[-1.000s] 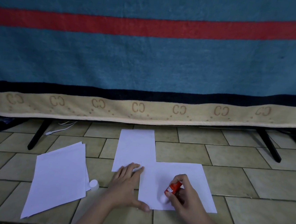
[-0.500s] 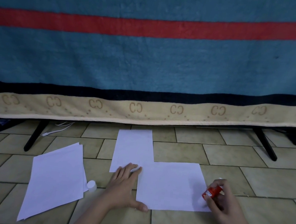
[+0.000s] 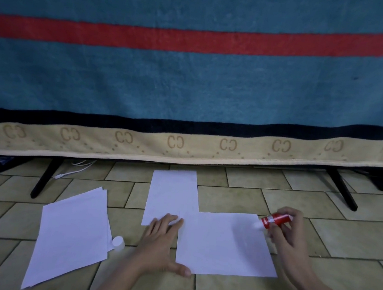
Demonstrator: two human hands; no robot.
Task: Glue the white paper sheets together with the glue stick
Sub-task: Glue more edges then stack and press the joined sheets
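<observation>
Glue stick in right hand

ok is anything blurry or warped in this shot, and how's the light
Head view: dim, even light with soft shadows; the glue stick tip and the right hand are slightly motion-blurred; the blanket hem bows from wide-angle distortion; the left hand looks sharp.

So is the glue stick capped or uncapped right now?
Uncapped. The glue stick shows its white tip bare, and a white cap lies on the floor beside the paper stack.
</observation>
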